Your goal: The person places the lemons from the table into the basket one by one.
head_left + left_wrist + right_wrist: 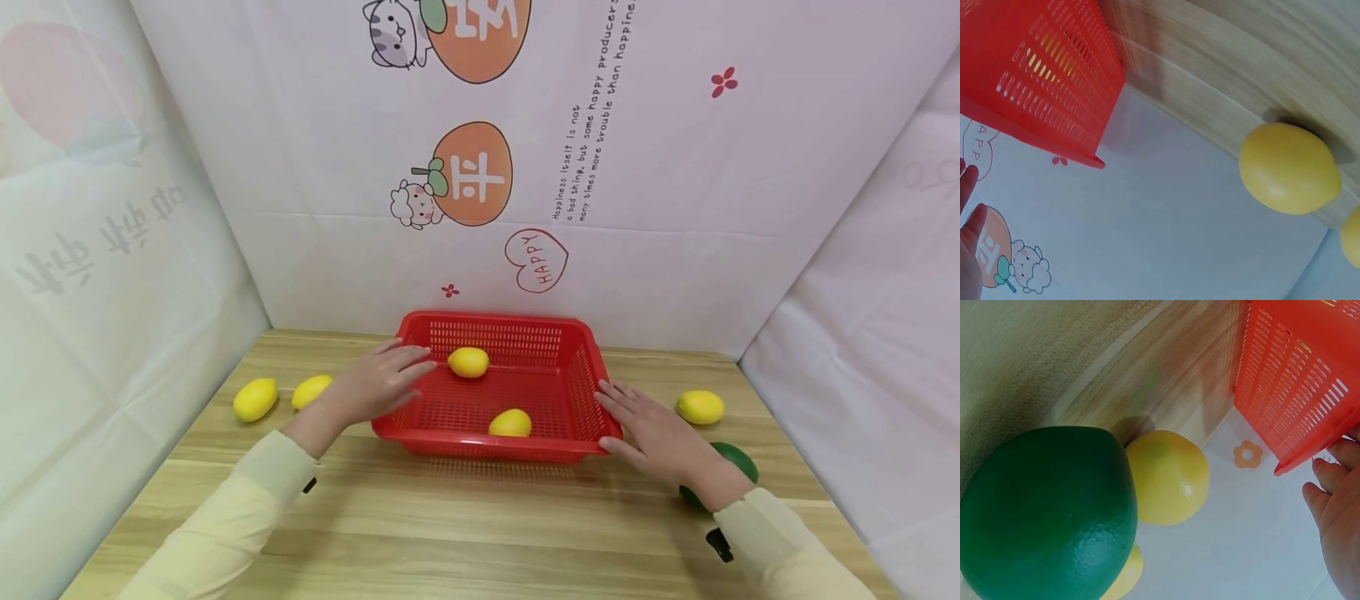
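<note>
Red basket sits on the wooden table, one yellow lemon toward its back, a second lemon by its front wall. Hands apart: left hand over the left rim, fingers extended, contact unclear; right hand, fingers fairly straight, touches the right rim. Dark green fruit partly hidden by that arm.

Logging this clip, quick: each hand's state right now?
Left hand: open, holding nothing.
Right hand: open, fingers at the right rim of the red basket.
</note>
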Tool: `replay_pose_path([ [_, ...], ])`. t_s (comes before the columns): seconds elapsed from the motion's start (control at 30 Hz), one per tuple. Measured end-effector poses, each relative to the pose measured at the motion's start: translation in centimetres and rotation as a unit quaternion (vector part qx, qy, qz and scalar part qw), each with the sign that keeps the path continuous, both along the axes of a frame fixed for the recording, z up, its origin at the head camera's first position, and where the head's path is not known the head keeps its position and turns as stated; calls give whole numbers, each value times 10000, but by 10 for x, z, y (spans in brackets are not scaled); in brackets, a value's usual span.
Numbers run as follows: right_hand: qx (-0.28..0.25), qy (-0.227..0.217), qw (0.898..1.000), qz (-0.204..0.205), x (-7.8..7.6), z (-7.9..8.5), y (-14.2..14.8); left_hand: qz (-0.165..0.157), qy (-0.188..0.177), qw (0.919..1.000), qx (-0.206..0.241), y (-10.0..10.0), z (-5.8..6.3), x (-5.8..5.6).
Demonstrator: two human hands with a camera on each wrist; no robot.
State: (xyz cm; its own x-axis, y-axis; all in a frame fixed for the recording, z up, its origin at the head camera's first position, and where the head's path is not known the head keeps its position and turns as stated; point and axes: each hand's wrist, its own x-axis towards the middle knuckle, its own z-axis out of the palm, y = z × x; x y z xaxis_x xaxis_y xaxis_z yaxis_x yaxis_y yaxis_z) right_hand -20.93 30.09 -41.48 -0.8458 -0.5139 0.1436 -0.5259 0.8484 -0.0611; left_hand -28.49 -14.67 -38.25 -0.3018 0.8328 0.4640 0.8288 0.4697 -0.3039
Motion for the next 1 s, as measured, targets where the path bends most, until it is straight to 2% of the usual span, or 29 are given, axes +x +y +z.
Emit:
replay_pose_path([
  [0.33,-54,121,9999,58,0,-2,1,-48,30,9990,446,-20,0,-3],
  [0.5,-2,-14,10000,-34,-1,-1,1,-93,137,9979,622,-30,0,-4],
  [0.8,13,-81,9999,-91,0,0,0,-25,358,9963,784,-51,3,-4],
  [1.0,22,-79,9999,-87,0,0,0,15,492,9951,857,-63,-1,-2],
])
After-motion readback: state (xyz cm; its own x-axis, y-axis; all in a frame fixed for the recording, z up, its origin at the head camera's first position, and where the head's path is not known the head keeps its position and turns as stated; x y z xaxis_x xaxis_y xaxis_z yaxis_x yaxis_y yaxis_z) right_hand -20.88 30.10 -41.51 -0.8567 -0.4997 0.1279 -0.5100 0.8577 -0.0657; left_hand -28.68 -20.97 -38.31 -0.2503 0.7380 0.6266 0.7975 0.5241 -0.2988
